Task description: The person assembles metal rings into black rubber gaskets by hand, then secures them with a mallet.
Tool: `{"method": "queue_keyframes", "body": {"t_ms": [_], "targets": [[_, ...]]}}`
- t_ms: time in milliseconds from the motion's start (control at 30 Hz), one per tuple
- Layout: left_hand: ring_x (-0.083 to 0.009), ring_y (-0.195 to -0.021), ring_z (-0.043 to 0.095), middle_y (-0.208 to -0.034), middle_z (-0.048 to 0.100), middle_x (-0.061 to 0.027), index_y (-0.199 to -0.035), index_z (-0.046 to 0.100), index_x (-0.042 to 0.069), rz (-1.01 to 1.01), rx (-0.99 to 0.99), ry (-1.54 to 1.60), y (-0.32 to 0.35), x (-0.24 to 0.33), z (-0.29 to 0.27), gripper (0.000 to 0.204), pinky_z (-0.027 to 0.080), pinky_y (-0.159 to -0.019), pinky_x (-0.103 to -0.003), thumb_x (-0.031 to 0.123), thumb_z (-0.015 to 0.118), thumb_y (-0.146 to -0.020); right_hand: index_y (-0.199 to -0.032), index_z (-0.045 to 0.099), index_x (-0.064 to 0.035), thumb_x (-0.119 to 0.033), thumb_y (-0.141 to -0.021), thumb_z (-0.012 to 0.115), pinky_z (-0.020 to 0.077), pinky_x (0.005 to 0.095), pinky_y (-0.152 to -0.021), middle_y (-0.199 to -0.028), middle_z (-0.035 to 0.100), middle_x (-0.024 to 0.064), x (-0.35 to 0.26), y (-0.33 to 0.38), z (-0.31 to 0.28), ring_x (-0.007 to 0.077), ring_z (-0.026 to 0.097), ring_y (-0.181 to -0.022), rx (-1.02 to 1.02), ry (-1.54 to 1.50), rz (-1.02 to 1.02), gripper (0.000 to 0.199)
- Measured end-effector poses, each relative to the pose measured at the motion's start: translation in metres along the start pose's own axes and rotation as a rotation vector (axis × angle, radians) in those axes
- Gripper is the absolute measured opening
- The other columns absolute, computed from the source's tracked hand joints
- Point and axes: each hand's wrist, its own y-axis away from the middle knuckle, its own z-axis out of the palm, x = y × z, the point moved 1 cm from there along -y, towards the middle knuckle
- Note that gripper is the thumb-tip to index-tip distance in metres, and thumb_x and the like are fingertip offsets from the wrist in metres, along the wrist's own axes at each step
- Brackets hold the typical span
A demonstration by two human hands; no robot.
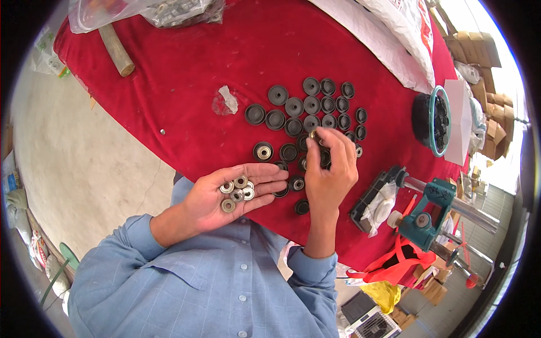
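Note:
My left hand (225,194) is palm up over the near edge of the red cloth, fingers stretched out flat. Several small metal ball bearings (240,182) lie in its palm. My right hand (332,169) pinches one ball bearing (314,136) between thumb and fingertips, above the black round caps. Those black caps (293,107) sit in loose rows on the cloth, cup side up. A bearing sits inside the cap (262,151) beyond my left fingers, and a metal ring also shows in another cap (297,183). My right hand hides part of the rows.
A green press (422,219) with steel columns stands at the right. Near it are a black base (375,197) and a teal-rimmed tub (440,121) of black parts. A wooden handle (117,50) and plastic bags (186,11) lie at the far left; a white sack (394,34) lies far right.

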Motion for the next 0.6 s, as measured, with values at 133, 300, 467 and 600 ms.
{"method": "queue_keyframes", "body": {"t_ms": [133,300,467,600], "targets": [[-0.0388,-0.156,0.041,-0.169,0.038,-0.0261,-0.161,0.038,-0.008,-0.013,-0.020,0.017,-0.002,0.000,0.001,0.060,0.039,-0.127,-0.051,0.032,0.034,-0.116,-0.111,0.076,-0.0089,-0.006,-0.087,0.083,0.0500,0.0406,-0.089,-0.110,0.076,0.0050,0.016,-0.008,0.011,0.0273,0.069,-0.100,0.012,0.133,-0.031,0.025],[-0.0386,-0.157,0.039,-0.169,0.038,-0.0253,-0.162,0.038,-0.007,-0.024,-0.010,0.000,-0.002,-0.001,0.000,0.061,0.038,-0.128,-0.051,0.034,0.033,-0.117,-0.109,0.078,-0.0084,-0.007,-0.089,0.082,0.0489,0.0404,-0.090,-0.109,0.075,0.0033,0.016,-0.008,0.018,0.0251,0.068,-0.098,0.004,0.161,-0.078,0.020],[-0.0357,-0.156,0.042,-0.167,0.044,-0.0213,-0.161,0.041,-0.006,-0.021,-0.024,-0.011,-0.002,-0.001,-0.001,0.062,0.038,-0.127,-0.049,0.037,0.037,-0.117,-0.110,0.080,-0.0080,-0.005,-0.090,0.080,0.0489,0.0400,-0.091,-0.110,0.075,0.0040,0.011,-0.010,0.016,0.0252,0.068,-0.099,-0.020,0.198,-0.120,0.020],[-0.0355,-0.156,0.041,-0.167,0.044,-0.0213,-0.161,0.041,-0.006,-0.012,-0.034,0.005,-0.002,-0.001,-0.002,0.061,0.038,-0.128,-0.049,0.037,0.037,-0.117,-0.118,0.077,-0.0036,-0.001,-0.088,0.075,0.0459,0.0430,-0.097,-0.123,0.070,0.0062,0.005,-0.004,0.011,0.0274,0.064,-0.110,-0.104,0.207,-0.109,0.031]]}}
